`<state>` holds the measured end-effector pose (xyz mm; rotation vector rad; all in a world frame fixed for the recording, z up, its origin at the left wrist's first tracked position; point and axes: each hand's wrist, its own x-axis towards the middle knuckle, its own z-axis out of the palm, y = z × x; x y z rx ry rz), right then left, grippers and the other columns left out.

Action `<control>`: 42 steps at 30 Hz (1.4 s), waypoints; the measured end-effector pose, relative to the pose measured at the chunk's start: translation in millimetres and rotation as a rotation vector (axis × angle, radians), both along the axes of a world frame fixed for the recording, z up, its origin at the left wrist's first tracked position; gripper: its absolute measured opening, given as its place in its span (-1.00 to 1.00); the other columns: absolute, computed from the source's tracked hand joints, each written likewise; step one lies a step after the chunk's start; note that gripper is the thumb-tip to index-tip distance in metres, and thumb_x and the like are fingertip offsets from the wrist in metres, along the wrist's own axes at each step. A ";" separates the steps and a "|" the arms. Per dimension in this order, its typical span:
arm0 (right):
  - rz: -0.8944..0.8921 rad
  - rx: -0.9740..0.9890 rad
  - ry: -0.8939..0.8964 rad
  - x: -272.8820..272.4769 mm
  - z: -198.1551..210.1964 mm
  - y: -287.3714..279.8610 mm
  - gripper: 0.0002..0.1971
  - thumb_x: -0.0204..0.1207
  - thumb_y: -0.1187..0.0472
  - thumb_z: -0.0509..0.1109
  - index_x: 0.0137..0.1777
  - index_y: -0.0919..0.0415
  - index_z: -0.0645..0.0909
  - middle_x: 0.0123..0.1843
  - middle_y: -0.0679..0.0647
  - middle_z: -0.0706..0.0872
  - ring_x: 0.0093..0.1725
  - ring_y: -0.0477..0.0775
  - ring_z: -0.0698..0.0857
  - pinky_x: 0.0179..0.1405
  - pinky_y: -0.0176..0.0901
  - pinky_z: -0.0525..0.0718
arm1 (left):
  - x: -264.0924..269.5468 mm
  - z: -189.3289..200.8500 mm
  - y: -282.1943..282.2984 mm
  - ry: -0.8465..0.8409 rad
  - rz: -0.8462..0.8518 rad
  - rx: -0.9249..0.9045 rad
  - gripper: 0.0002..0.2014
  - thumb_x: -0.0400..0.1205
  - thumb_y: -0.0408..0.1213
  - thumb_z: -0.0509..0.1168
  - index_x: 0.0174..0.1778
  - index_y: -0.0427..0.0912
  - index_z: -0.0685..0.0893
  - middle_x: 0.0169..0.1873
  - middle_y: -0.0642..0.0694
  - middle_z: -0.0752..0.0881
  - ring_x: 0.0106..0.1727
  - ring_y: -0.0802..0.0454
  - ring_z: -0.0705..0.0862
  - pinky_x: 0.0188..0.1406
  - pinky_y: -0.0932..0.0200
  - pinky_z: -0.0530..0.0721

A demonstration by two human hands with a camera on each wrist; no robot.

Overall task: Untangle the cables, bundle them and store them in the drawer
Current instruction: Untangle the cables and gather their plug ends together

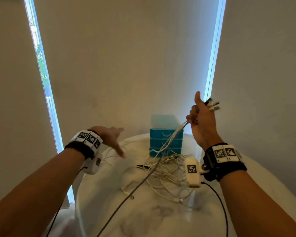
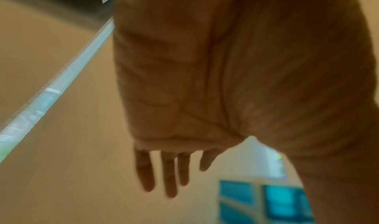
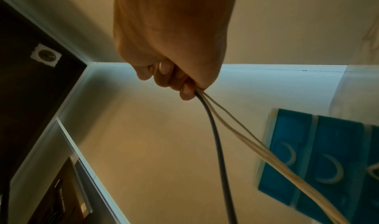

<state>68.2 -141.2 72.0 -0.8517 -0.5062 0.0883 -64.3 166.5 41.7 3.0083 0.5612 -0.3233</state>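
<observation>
Hands, two, mine, each with a black wrist strap carrying white marker blocks.

Right hand [image 1: 201,120]: raised above the counter [image 1: 161,218], fingers [image 3: 164,76] curled into a fist around a bunch of cables [image 1: 171,139]. Thumb points up. Several plug ends [image 1: 212,105] stick out past the top of the fist, metal tips showing. Below the fist one grey cable [image 3: 215,138] and a few white cables [image 3: 246,138] hang out together; the right wrist view shows them pressed between my curled fingers and palm.

Left hand [image 1: 111,139]: spread flat, fingers [image 2: 170,174] straight and a little apart, holding nothing, held over the left part of the counter. Both views of it are blurred; whether a fingertip touches the thin white cable lying beneath it I cannot tell.

Cable heap [image 1: 166,171]: loose tangle of white cables on the counter, in front of the drawer unit and below my right hand. The white strands from my fist run down into it. The grey cable passes over the heap and runs toward the near edge of the counter. One white plug end [image 1: 178,200] lies at the near side of the heap.

Drawer unit [image 1: 166,141]: small, blue, three stacked drawers with pale curved handles, standing at the back of the counter. All three drawers look closed. Held cables hang across its front.

Counter: round, white.
</observation>
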 end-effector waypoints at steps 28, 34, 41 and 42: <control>-0.061 0.024 0.230 14.1 -57.7 4.6 -0.48 0.81 -0.18 0.38 -0.34 0.07 0.42 -0.58 -0.06 0.26 -0.57 -0.07 0.25 -0.38 -0.18 0.45 | -8.3 1.2 67.2 -0.457 0.206 0.544 -0.55 0.81 -0.23 0.14 0.56 0.27 0.62 0.34 -0.01 0.82 0.37 -0.11 0.75 0.46 -0.10 0.31; 0.021 0.065 0.240 -2.8 -68.1 14.4 -0.39 0.78 -0.26 0.34 -0.49 -0.01 0.41 -0.52 -0.04 0.24 -0.51 -0.06 0.26 -0.21 -0.13 0.46 | 6.4 -53.1 65.9 -0.218 0.277 0.232 -0.31 0.62 0.06 0.54 0.61 -0.01 0.42 0.53 -0.23 0.49 0.59 -0.30 0.45 0.55 -0.21 0.49; 0.044 -0.112 0.255 -7.1 -116.2 14.6 -0.43 0.71 -0.35 0.33 -0.37 0.05 0.42 -0.44 0.03 0.27 -0.42 -0.04 0.35 -0.10 -0.07 0.55 | 24.8 -60.9 11.0 0.043 0.159 0.161 -0.40 0.77 -0.22 0.23 0.79 0.04 0.36 0.70 -0.15 0.48 0.66 -0.21 0.51 0.61 -0.07 0.48; 0.048 -0.121 0.251 -7.9 -120.6 15.1 -0.43 0.71 -0.35 0.32 -0.36 0.06 0.42 -0.43 0.03 0.28 -0.41 -0.04 0.37 -0.08 -0.06 0.56 | 31.4 -52.0 -2.8 -0.053 0.103 0.060 -0.47 0.80 -0.26 0.19 0.75 -0.03 0.42 0.68 -0.18 0.51 0.64 -0.21 0.52 0.61 -0.07 0.47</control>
